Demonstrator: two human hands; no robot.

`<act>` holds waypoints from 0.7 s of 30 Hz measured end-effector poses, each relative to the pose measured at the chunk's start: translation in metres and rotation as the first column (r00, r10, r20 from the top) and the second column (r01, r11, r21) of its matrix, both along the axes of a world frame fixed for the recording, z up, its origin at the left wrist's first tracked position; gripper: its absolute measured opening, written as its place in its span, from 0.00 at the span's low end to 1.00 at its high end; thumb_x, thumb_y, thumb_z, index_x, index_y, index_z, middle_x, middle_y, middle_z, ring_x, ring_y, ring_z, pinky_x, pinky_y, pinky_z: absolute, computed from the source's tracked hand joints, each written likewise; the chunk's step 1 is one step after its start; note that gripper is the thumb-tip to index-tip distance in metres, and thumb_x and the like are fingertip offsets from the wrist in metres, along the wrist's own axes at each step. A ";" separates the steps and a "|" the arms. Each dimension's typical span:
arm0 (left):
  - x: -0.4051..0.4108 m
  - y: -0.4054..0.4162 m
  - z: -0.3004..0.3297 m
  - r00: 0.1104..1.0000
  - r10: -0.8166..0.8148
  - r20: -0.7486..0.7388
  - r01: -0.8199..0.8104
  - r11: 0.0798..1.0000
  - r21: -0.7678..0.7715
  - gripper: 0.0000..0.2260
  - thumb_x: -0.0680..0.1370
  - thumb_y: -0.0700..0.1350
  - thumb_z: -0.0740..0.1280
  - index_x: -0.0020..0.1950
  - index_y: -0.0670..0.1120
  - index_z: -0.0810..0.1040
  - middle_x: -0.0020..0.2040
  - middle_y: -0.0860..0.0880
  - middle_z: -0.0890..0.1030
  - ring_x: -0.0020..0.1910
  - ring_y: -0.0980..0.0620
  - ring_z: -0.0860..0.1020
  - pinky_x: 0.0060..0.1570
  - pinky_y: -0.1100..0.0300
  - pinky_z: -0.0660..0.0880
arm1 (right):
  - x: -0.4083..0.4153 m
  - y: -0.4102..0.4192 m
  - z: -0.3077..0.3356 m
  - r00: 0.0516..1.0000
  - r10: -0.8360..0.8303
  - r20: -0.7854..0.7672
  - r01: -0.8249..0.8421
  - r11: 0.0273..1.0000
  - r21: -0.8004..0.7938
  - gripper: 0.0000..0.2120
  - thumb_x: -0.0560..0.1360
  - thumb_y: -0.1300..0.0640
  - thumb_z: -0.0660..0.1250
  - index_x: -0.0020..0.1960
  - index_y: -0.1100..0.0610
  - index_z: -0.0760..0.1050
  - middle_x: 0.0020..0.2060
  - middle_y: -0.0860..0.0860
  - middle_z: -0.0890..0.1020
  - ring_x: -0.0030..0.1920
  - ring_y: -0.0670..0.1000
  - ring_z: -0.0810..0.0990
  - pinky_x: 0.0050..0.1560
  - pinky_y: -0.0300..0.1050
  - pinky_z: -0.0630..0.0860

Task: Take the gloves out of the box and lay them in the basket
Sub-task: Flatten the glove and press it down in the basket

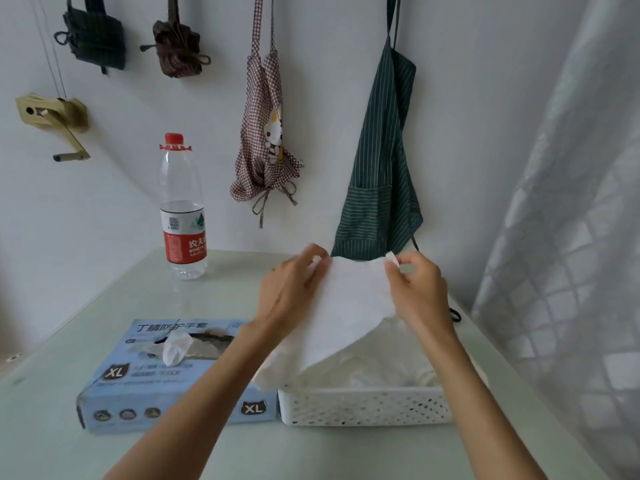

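A white glove (349,306) hangs stretched in the air above the white perforated basket (363,407). My left hand (291,292) pinches its upper left corner and my right hand (415,289) pinches its upper right corner. The glove's lower end droops over the basket's left side. Several white gloves (391,365) lie piled inside the basket. To the left lies the blue glove box (138,386) marked XL, flat on the table, with another white glove (176,348) poking up from its top opening.
A water bottle (183,209) with a red cap stands at the back left of the pale green table (104,292). Aprons (381,161) and bags hang on the wall behind. A white curtain (571,237) hangs at the right, close to the table's edge.
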State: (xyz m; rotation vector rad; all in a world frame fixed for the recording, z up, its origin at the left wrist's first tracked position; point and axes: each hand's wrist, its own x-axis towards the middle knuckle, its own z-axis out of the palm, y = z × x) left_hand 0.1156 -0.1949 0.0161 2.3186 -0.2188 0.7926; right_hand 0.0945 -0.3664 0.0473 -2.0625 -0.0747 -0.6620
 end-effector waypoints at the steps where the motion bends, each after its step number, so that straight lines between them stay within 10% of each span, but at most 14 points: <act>1: 0.009 -0.006 -0.010 0.999 -0.016 -0.040 0.019 0.995 0.093 0.11 0.81 0.56 0.56 0.56 0.54 0.74 0.51 0.50 0.82 0.48 0.45 0.78 0.40 0.57 0.68 | 0.005 -0.011 -0.015 0.997 -0.054 -0.054 0.051 0.997 -0.059 0.07 0.79 0.57 0.61 0.51 0.60 0.75 0.28 0.47 0.73 0.26 0.43 0.70 0.24 0.32 0.64; 12: 0.057 -0.045 -0.049 0.992 -0.126 -0.011 0.112 0.837 0.535 0.20 0.78 0.63 0.58 0.63 0.53 0.71 0.55 0.54 0.79 0.50 0.50 0.78 0.38 0.60 0.64 | 0.028 -0.059 -0.065 0.957 -0.264 -0.123 0.139 0.786 -0.602 0.10 0.82 0.55 0.55 0.58 0.59 0.70 0.47 0.57 0.81 0.50 0.58 0.78 0.39 0.45 0.67; 17: 0.051 -0.030 -0.027 0.987 -0.103 0.120 0.043 0.906 0.422 0.10 0.79 0.50 0.64 0.59 0.50 0.77 0.52 0.52 0.81 0.49 0.53 0.77 0.42 0.62 0.71 | 0.038 -0.065 -0.073 0.956 -0.278 -0.094 0.120 0.663 -0.739 0.06 0.82 0.58 0.57 0.56 0.58 0.69 0.48 0.55 0.82 0.48 0.57 0.80 0.41 0.48 0.75; 21: 0.029 0.001 -0.006 0.988 -0.115 -0.101 0.137 0.958 0.252 0.08 0.79 0.43 0.64 0.53 0.53 0.80 0.53 0.55 0.82 0.48 0.56 0.80 0.48 0.56 0.78 | 0.040 -0.066 -0.077 0.958 -0.280 -0.068 0.105 0.559 -0.823 0.07 0.81 0.60 0.59 0.59 0.56 0.68 0.48 0.54 0.82 0.48 0.56 0.80 0.39 0.46 0.74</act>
